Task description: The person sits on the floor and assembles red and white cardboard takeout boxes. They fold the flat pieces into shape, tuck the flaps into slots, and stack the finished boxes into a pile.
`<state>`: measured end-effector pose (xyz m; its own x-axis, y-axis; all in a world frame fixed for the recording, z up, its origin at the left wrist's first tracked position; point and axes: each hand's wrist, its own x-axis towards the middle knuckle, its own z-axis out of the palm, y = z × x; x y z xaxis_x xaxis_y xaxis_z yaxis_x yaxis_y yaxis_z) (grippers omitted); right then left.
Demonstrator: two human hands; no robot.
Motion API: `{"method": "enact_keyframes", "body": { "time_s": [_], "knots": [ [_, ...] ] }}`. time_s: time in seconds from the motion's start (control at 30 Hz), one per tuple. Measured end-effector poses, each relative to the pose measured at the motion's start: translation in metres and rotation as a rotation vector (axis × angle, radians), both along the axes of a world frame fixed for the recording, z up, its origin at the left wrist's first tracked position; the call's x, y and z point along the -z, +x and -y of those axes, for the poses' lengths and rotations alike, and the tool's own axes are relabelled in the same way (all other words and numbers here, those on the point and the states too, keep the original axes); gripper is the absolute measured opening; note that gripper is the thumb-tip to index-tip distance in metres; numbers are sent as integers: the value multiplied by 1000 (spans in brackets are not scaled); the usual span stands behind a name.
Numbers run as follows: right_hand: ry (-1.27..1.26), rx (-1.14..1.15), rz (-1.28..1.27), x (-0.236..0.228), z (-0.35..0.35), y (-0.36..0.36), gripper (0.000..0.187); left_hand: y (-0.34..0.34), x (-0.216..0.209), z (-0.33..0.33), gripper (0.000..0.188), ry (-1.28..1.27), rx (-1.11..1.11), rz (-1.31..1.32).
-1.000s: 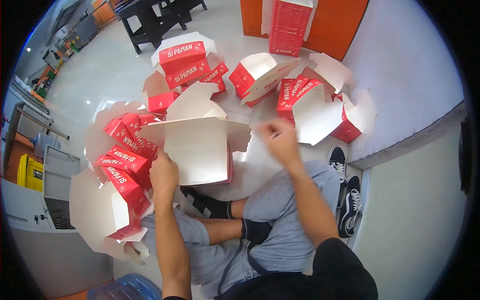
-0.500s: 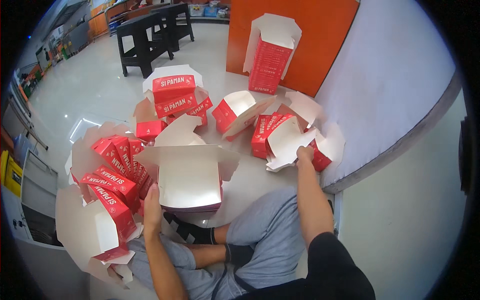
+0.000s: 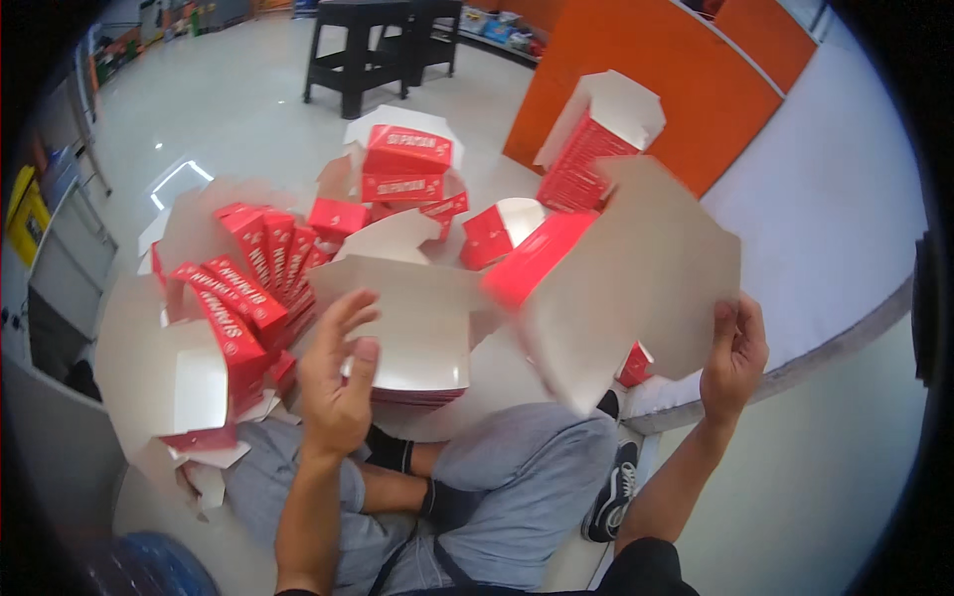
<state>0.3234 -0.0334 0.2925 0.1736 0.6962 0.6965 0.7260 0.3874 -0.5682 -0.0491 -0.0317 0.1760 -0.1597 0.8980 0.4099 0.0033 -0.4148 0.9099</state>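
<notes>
My right hand (image 3: 733, 353) grips the edge of a wide flap on a red and white cardboard food box (image 3: 646, 258), which is tilted in the air and blurred by motion. My left hand (image 3: 343, 372) has its fingers apart and holds nothing. It is just over the left edge of a stack of nested food boxes (image 3: 422, 348) standing before my crossed legs, its white inside facing up. To the left, several red boxes (image 3: 248, 238) lie fanned out on the floor. One opened box (image 3: 204, 387) with broad flaps is at the near end of that pile.
Farther off are a small pile of red boxes (image 3: 405, 149), a single tilted box (image 3: 492, 233) and a tall nested stack (image 3: 586, 149) against an orange panel (image 3: 676, 89). Black stools (image 3: 358, 50) stand at the back. A grey-white curved bench side (image 3: 845, 199) borders the right.
My right hand has lifted a box from the group at the right and brought it up and nearer. My left hand has come off the box pile and opened. The view has shifted.
</notes>
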Motion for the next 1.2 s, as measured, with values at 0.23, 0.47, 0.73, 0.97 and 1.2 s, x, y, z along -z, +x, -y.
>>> {"method": "enact_keyframes", "body": {
  "time_s": [0.23,0.47,0.73,0.97,1.2],
  "knots": [
    [84,-445,464,2,-39,-113,19,-8,-19,-1,54,-340,177,-216],
    [221,-426,425,28,-90,-162,30,-33,32,-56,34,-416,-245,-912],
    [108,-175,-527,202,-77,-139,19,-28,36,-60,31,-463,-347,-1057],
    [-440,-451,-694,232,-80,-159,13,-25,26,-45,51,-336,-451,-1082],
    [-492,-610,-820,243,-84,-143,21,46,6,-29,52,-26,415,-967]
  ]
}}
